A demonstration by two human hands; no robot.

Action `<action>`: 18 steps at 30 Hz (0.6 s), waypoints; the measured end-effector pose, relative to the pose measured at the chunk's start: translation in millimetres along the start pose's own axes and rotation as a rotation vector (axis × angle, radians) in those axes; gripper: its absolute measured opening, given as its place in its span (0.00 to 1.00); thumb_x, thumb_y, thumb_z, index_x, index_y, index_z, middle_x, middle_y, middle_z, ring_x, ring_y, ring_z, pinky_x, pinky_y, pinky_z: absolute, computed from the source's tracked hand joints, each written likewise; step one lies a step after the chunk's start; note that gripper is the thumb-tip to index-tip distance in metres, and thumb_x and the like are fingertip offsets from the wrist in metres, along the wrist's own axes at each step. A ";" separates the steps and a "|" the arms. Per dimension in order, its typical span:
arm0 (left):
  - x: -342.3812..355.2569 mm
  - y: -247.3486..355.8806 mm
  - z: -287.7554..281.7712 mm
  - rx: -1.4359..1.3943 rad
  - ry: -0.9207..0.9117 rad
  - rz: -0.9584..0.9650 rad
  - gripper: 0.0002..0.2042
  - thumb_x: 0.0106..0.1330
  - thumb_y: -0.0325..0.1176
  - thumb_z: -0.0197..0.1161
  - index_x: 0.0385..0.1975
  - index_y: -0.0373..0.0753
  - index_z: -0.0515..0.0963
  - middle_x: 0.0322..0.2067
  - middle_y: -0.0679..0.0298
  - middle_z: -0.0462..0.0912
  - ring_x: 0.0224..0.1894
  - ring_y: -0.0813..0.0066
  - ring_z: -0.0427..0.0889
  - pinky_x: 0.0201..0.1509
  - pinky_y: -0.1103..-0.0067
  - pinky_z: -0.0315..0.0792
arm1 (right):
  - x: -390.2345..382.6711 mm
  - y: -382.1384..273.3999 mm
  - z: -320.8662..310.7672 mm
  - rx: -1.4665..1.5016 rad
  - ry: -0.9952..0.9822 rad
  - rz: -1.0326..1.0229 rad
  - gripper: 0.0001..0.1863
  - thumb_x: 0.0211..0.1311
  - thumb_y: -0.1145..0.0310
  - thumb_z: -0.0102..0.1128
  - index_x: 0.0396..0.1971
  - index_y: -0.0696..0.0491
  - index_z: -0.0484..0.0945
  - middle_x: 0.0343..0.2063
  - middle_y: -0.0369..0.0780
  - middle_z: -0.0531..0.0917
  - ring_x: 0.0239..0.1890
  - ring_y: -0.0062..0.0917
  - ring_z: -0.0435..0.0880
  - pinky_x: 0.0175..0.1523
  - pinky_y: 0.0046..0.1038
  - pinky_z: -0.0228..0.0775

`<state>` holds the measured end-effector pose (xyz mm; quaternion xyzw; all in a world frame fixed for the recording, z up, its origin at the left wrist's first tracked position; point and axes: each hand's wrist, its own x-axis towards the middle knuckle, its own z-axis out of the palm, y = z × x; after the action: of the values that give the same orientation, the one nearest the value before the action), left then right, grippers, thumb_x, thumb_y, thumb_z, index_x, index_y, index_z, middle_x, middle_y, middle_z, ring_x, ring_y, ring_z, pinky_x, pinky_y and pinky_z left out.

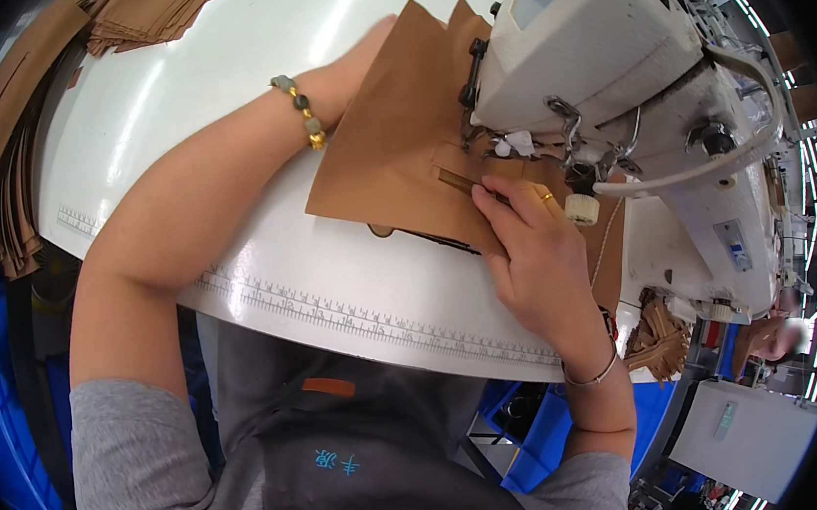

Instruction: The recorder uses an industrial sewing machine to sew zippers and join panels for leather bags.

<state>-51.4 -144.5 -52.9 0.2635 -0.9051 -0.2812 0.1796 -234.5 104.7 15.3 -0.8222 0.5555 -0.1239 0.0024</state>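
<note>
A folded brown panel (374, 150), leather-like, stands partly raised on the white table under the head of a sewing machine (594, 40). My left hand (365, 62) reaches behind the raised panel, which hides its fingers. On the panel near the needle area, my right hand (538, 252) has its fingertips closed together. From them a narrow, dark gold-brown strip (455, 180) points toward the needle area; whether it is a slim tool or part of the panel I cannot tell. Below the panel's lower edge a small round dark piece (380, 229) peeks out.
The white table (260, 240) has a printed ruler along its near edge. Stacks of brown pieces lie at the far left (154, 14) and hang over the left edge (10, 156). More brown scraps (658, 339) sit right of my right wrist. A blue bin (544, 439) stands below.
</note>
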 end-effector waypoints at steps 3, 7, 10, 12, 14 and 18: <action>-30.4 1.4 -31.9 0.066 0.478 -0.211 0.21 0.68 0.39 0.67 0.57 0.37 0.80 0.54 0.50 0.85 0.57 0.50 0.84 0.61 0.64 0.76 | -0.9 -2.0 0.7 -0.040 -0.020 -0.006 0.27 0.57 0.64 0.69 0.58 0.55 0.83 0.57 0.38 0.84 0.45 0.38 0.89 0.50 0.39 0.82; -71.3 32.6 -65.3 0.432 0.653 -0.042 0.15 0.72 0.37 0.69 0.53 0.38 0.83 0.48 0.58 0.89 0.49 0.59 0.85 0.51 0.71 0.79 | -0.1 -6.9 0.8 -0.129 -0.020 -0.028 0.34 0.59 0.48 0.72 0.59 0.56 0.82 0.56 0.42 0.84 0.46 0.36 0.89 0.48 0.37 0.83; -114.9 76.1 -43.8 0.401 0.397 0.149 0.17 0.67 0.39 0.72 0.52 0.40 0.84 0.48 0.61 0.89 0.51 0.61 0.85 0.53 0.70 0.79 | -0.8 -8.6 -0.3 -0.177 -0.006 -0.076 0.42 0.56 0.37 0.71 0.60 0.57 0.81 0.57 0.44 0.83 0.46 0.37 0.89 0.47 0.37 0.83; -132.7 98.3 -20.2 0.405 0.306 0.211 0.19 0.65 0.40 0.73 0.54 0.40 0.84 0.50 0.61 0.88 0.54 0.61 0.85 0.55 0.69 0.79 | -1.1 -8.4 -0.3 -0.186 -0.011 -0.086 0.43 0.55 0.36 0.70 0.61 0.57 0.81 0.58 0.44 0.82 0.47 0.37 0.89 0.50 0.37 0.82; -139.9 110.7 -1.7 0.429 0.154 0.221 0.24 0.63 0.43 0.73 0.57 0.39 0.83 0.57 0.62 0.86 0.61 0.60 0.82 0.63 0.69 0.78 | -2.5 -8.3 -0.3 -0.198 -0.017 -0.102 0.45 0.54 0.34 0.69 0.62 0.56 0.80 0.58 0.44 0.82 0.48 0.38 0.89 0.52 0.38 0.81; -137.8 113.4 4.0 0.443 0.133 0.191 0.28 0.63 0.44 0.72 0.61 0.36 0.82 0.61 0.62 0.83 0.66 0.60 0.78 0.68 0.69 0.75 | -4.3 -6.3 -0.5 -0.149 -0.078 -0.005 0.45 0.56 0.35 0.69 0.62 0.57 0.79 0.64 0.45 0.80 0.58 0.37 0.85 0.60 0.40 0.77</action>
<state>13.8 16.5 -12.0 0.2276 -0.9516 -0.0397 0.2025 -230.3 111.1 15.8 -0.8257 0.5606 -0.0501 -0.0373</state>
